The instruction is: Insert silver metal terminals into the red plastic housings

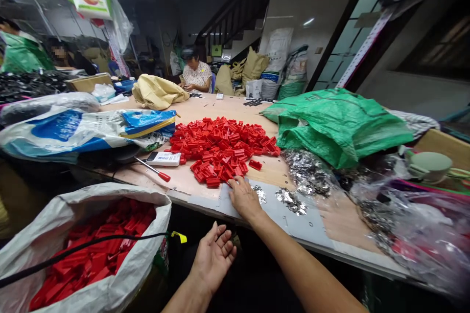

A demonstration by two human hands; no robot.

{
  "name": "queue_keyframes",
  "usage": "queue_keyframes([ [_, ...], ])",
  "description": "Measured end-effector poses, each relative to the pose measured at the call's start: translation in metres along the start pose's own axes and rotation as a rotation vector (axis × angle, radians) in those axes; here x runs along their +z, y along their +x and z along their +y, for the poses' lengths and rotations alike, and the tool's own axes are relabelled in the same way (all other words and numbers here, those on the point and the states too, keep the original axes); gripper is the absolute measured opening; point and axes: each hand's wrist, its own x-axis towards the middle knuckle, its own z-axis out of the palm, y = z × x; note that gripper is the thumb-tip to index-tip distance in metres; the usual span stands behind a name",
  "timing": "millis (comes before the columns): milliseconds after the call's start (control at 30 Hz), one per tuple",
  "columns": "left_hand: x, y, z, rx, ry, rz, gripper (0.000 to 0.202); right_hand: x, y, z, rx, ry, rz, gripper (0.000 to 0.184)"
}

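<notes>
A heap of red plastic parts (pixel 223 142) lies on the table. My right hand (pixel 245 199) reaches to the near edge of this heap, its fingertips at the closest red pieces; whether it grips one is hidden. Small piles of shiny metal pieces (pixel 291 200) lie just right of that hand. Below the table edge, my left hand (pixel 215 257) is palm up with its fingers apart and loosely curled, holding nothing. To its left stands a white woven sack (pixel 161 200) with more red parts (pixel 99 239) inside.
A screwdriver with a red handle (pixel 163 176) and a small white box (pixel 164 158) lie left of the heap. A green sack (pixel 338 122) and a clear bag of metal pieces (pixel 308 171) are at right. Across the table sits a person (pixel 198 73). A black cord (pixel 91 242) crosses the white sack.
</notes>
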Motion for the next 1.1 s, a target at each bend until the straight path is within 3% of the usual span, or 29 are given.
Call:
queue_keyframes([
  [167, -0.002, -0.003, 0.005, 0.081, 0.088, -0.048, 0.017, -0.005, -0.002, -0.001, -0.022, 0.071, 0.015, 0.027],
  [300, 0.01, -0.009, 0.017, 0.229, 0.248, -0.169, 0.028, -0.02, -0.027, -0.002, -0.09, 0.185, 0.009, 0.022],
  [433, 0.026, -0.011, 0.018, 0.383, 0.402, -0.246, 0.053, -0.037, -0.064, 0.0, -0.19, 0.441, -0.112, 0.012],
  [533, 0.03, -0.006, 0.011, 0.4, 0.472, -0.278, 0.05, -0.045, -0.082, 0.011, -0.232, 0.59, -0.234, 0.016],
  [633, 0.029, -0.001, 0.003, 0.369, 0.514, -0.275, 0.041, -0.049, -0.084, 0.035, -0.153, 0.666, -0.261, 0.02],
  [767, 0.03, 0.002, -0.003, 0.348, 0.537, -0.221, 0.041, -0.049, -0.069, 0.08, 0.022, 0.418, -0.064, 0.018],
  [867, 0.032, 0.001, -0.005, 0.356, 0.545, -0.188, 0.041, -0.046, -0.056, 0.103, 0.117, 0.137, -0.01, 0.018],
  [1100, 0.026, 0.003, -0.006, 0.379, 0.581, -0.253, 0.037, -0.034, -0.031, 0.104, 0.158, -0.023, -0.051, 0.018],
])
